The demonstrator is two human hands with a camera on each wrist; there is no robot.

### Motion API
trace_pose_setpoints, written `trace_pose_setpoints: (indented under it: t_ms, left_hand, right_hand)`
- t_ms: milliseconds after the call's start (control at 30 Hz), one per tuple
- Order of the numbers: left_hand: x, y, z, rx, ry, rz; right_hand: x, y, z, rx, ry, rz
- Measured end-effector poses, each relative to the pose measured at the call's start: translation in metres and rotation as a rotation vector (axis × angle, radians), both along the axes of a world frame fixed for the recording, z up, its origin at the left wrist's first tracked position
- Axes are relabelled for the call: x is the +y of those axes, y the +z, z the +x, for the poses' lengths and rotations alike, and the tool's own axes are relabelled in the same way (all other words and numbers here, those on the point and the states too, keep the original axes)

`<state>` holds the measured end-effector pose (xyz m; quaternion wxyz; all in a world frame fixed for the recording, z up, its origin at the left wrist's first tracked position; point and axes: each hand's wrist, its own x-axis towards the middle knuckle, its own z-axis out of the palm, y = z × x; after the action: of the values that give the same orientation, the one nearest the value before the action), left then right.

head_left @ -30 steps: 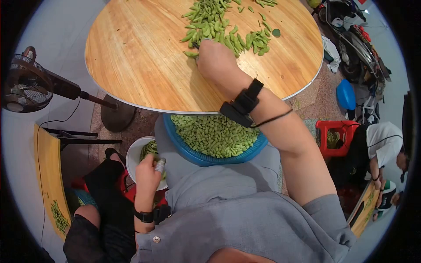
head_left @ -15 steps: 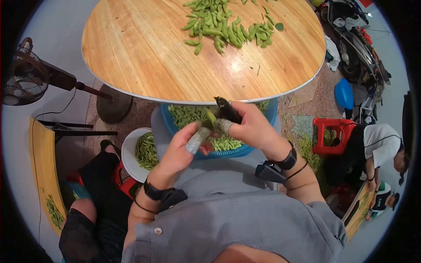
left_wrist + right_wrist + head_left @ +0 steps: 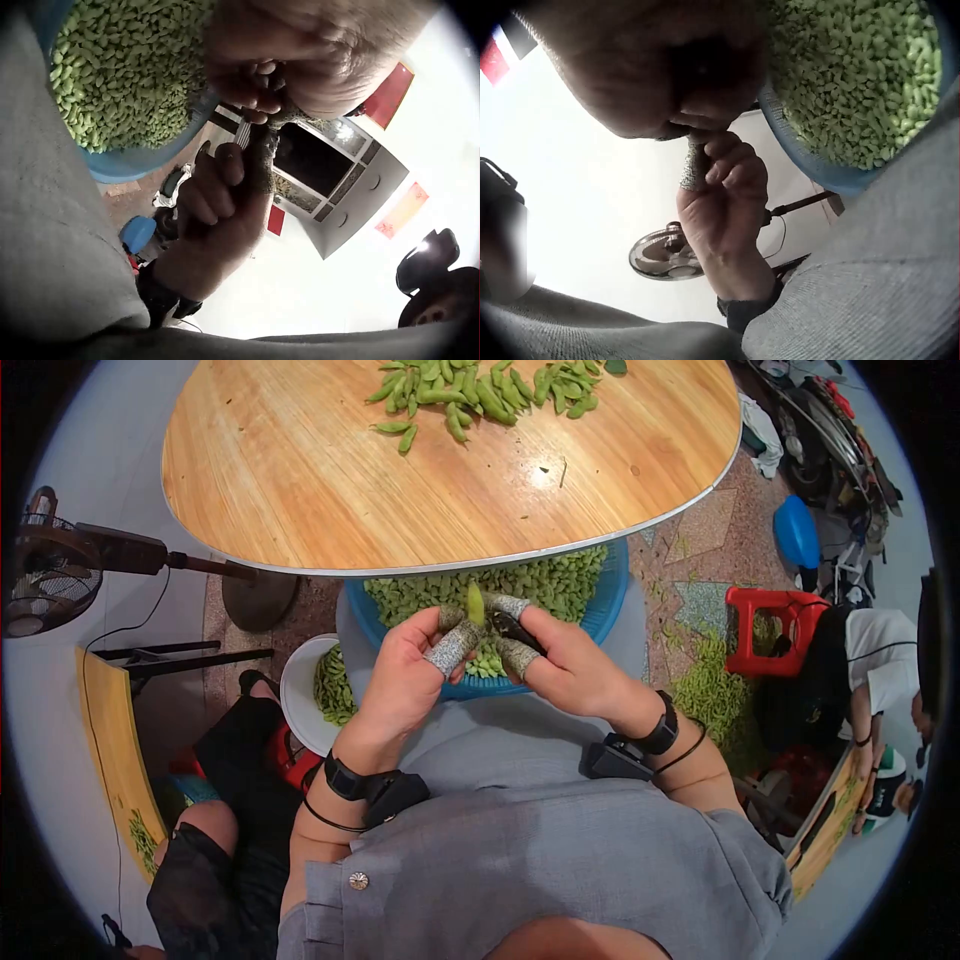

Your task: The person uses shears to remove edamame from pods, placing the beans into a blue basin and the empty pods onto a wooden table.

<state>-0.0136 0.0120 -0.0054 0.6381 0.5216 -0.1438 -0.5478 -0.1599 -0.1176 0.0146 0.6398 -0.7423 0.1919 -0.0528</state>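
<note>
Grey fabric sleeves and a grey shirt front [image 3: 560, 850] lie nearest. Beyond them, the left hand [image 3: 405, 665], its thumb and fingertips wrapped in speckled grey tape, pinches a plump green bean pod [image 3: 475, 605] upright between the hands, over the beans. The right hand [image 3: 580, 670], likewise taped, has its fingers closed around a slim dark object [image 3: 517, 632] close to the pod; its exact shape is unclear.

Under both hands, a round blue plastic basin [image 3: 620, 595] full of shelled pale-green beans sits at the lap, its far side beneath the table edge. Left of it, a white round bucket [image 3: 300, 710] contains green pods.

The light-wood rounded table [image 3: 330, 480] with a metallic rim spreads ahead, with a loose heap of green pods [image 3: 490, 395] towards its far side and dark flecks on the boards.

On the reddish stone-patterned floor [image 3: 700, 525], green litter [image 3: 712, 700] lies near a red plastic stool [image 3: 770, 635]. A dark standing fan [image 3: 50, 570] is at left; a bright blue object [image 3: 797, 532] lies at right, near a parked motorbike [image 3: 835, 440].
</note>
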Motion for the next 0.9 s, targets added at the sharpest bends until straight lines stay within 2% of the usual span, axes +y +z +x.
trace_pose_setpoints:
  t_ms: [67, 167, 300, 367, 400, 467, 500, 567, 700, 767, 800, 867, 900]
  left_hand:
    - [-0.001, 0.0, -0.001, -0.077, -0.056, -0.001]
    - [-0.002, -0.003, -0.001, -0.138, -0.105, 0.032]
    - [-0.001, -0.005, 0.001, -0.103, -0.132, 0.013]
    - [-0.004, -0.002, -0.002, -0.29, -0.134, 0.062]
    - [-0.004, -0.004, -0.003, -0.29, -0.136, 0.064]
    - [-0.003, -0.007, -0.003, -0.961, -0.155, 0.038]
    - [-0.002, -0.006, -0.004, -0.96, -0.155, 0.04]
    - [-0.003, -0.001, -0.006, -1.353, -0.167, 0.02]
    - [-0.004, -0.003, -0.005, -1.45, -0.177, -0.002]
    - [-0.002, -0.007, 0.003, -1.126, -0.174, -0.07]
    - [0.0, -0.008, 0.01, -1.126, -0.173, -0.069]
    - [0.003, -0.012, 0.022, 0.073, -0.247, 0.025]
    - [0.004, -0.014, 0.023, 0.074, -0.249, 0.027]
  right_hand:
    - [-0.001, 0.003, 0.0, 0.095, 0.021, 0.122]
    - [-0.003, -0.001, -0.001, 0.074, 0.006, 0.161]
    - [-0.005, 0.0, -0.001, 0.069, 0.022, 0.282]
    - [-0.005, 0.001, 0.0, 0.111, 0.006, 0.355]
    - [-0.006, 0.0, 0.0, 0.111, 0.004, 0.357]
    - [-0.007, -0.003, 0.0, 0.132, 0.023, 0.241]
    - [-0.006, -0.005, 0.0, 0.132, 0.024, 0.243]
    - [-0.005, -0.007, 0.002, 0.107, 0.009, 0.132]
    - [-0.006, -0.014, 0.006, 0.165, -0.016, 0.309]
    - [-0.011, -0.012, 0.002, 0.211, -0.016, 0.995]
    - [-0.012, -0.012, 0.0, 0.212, -0.015, 0.996]
    - [-0.012, -0.011, -0.005, 0.137, 0.064, 1.31]
    - [-0.012, -0.014, -0.005, 0.136, 0.061, 1.312]
